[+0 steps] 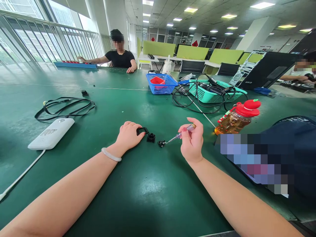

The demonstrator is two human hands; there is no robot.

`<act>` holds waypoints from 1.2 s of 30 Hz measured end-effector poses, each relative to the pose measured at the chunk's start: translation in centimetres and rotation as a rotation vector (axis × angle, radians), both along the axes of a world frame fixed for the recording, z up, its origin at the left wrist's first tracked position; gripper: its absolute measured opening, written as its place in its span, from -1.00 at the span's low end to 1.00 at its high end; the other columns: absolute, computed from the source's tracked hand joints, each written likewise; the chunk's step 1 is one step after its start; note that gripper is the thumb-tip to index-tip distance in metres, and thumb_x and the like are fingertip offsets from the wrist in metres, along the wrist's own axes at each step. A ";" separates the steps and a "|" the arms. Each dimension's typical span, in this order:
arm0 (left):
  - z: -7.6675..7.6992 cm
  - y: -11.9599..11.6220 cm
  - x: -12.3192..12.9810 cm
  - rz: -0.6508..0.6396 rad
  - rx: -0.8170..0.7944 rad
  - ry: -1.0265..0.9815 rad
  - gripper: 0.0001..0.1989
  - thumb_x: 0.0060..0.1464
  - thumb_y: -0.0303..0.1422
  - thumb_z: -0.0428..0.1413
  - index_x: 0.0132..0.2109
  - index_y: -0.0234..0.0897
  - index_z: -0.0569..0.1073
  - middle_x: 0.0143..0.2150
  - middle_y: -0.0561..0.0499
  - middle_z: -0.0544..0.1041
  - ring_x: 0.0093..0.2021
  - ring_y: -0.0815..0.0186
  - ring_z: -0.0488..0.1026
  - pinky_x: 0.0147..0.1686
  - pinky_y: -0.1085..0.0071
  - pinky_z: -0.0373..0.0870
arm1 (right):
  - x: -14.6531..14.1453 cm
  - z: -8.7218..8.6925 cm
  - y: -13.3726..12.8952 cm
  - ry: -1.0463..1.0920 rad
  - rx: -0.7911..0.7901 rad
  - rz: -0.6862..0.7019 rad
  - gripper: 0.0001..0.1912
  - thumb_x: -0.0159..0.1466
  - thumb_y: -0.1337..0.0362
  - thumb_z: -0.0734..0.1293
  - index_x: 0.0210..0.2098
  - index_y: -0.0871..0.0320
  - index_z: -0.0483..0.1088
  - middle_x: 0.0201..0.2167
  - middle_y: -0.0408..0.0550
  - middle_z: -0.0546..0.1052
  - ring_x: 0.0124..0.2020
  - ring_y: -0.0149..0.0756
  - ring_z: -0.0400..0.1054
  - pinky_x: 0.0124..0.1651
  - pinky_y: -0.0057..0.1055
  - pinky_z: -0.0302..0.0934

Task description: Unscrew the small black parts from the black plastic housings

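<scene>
My left hand [128, 135], with a pale bangle at the wrist, rests on the green table. Its fingers are closed on a small black rectangular frame [146, 128], which it partly hides. Right beside that frame lies a black square piece [151, 138] with a round recess. My right hand [193, 140] grips a screwdriver [179, 135] with a see-through handle, slanting down to the left. Its tip meets a small black piece with shiny metal bits [161, 144]; whether it sits in a screw is too small to tell.
A white power bank [51, 133] with a cable lies left, near a looped black cord [65, 113]. Ahead stand a blue basket [161, 89] and a green basket [207, 96] of cables. A red-capped bottle [237, 118] and dark fabric [293, 154] are right. A person [123, 58] sits opposite.
</scene>
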State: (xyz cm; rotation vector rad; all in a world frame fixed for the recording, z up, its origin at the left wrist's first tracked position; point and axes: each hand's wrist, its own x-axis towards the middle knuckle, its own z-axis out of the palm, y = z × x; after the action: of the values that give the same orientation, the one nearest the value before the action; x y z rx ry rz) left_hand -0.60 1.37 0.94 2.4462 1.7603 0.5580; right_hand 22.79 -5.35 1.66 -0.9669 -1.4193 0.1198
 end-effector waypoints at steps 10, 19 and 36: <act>0.3 -0.8 0.5 -0.151 0.060 -0.076 -0.71 0.18 -0.17 0.02 -0.10 -0.25 0.47 0.03 -0.17 0.51 0.23 0.00 0.28 0.23 -0.06 0.18 | -0.2 -0.4 0.0 -0.027 -0.086 0.042 -0.72 0.40 0.28 0.15 0.10 0.05 0.14 -0.36 -0.13 0.44 -0.36 -0.30 0.42 -0.29 -0.28 0.38; 0.5 -2.2 1.3 -0.628 -0.095 -0.008 -0.46 0.24 -0.08 0.02 0.28 -0.17 0.26 0.22 -0.11 0.43 0.20 0.11 0.36 0.22 0.15 0.24 | 0.0 -0.5 0.2 0.014 -0.091 0.029 -0.75 0.39 0.23 0.18 0.05 0.06 0.17 -0.35 -0.11 0.48 -0.36 -0.31 0.42 -0.30 -0.33 0.38; 0.5 -6.1 4.6 -0.570 -0.050 0.065 -0.57 0.29 -0.18 -0.02 0.25 -0.12 0.30 0.24 -0.09 0.40 0.25 0.05 0.25 0.19 0.03 0.23 | 0.7 -1.3 1.4 0.158 -0.164 -0.065 -0.74 0.32 0.28 0.17 0.01 0.10 0.23 -0.48 -0.20 0.41 -0.45 -0.33 0.38 -0.33 -0.36 0.30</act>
State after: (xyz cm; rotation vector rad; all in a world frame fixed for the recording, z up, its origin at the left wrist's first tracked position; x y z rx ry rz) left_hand 4.04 -4.75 1.47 2.7697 0.9866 0.3687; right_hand 23.44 -3.91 0.38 -1.1127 -1.2454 0.2617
